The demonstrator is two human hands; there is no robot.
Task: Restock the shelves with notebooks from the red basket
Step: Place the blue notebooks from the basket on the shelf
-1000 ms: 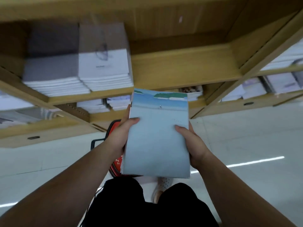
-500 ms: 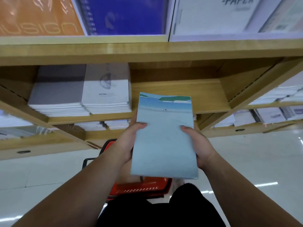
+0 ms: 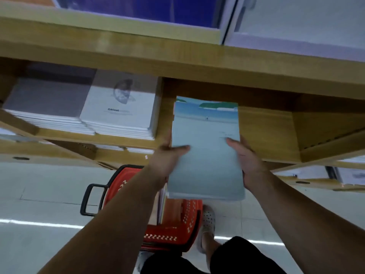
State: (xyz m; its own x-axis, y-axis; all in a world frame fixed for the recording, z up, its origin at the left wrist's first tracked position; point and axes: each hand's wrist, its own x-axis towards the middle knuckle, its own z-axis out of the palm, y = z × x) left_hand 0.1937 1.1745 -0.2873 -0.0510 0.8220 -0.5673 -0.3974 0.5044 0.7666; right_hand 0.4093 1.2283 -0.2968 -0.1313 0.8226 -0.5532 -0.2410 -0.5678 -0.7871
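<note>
The left hand [image 3: 167, 155] and right hand [image 3: 246, 160] clasp a notebook stack [image 3: 206, 155] by its sides, its far end above the wooden shelf [image 3: 266, 135]. A white pile [image 3: 120, 117] and a grey pile [image 3: 47, 101] lie just left; the red basket [image 3: 177, 220] stands on the floor [image 3: 39, 194] below.

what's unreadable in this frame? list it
Head view:
count in the blue notebook stack, near edge blurred
contents of the red basket, mostly behind the left forearm and stack
fingers of left hand and right hand under the stack
top-shelf covers, cut by the upper edge
small print on the white notebooks, too small
</note>
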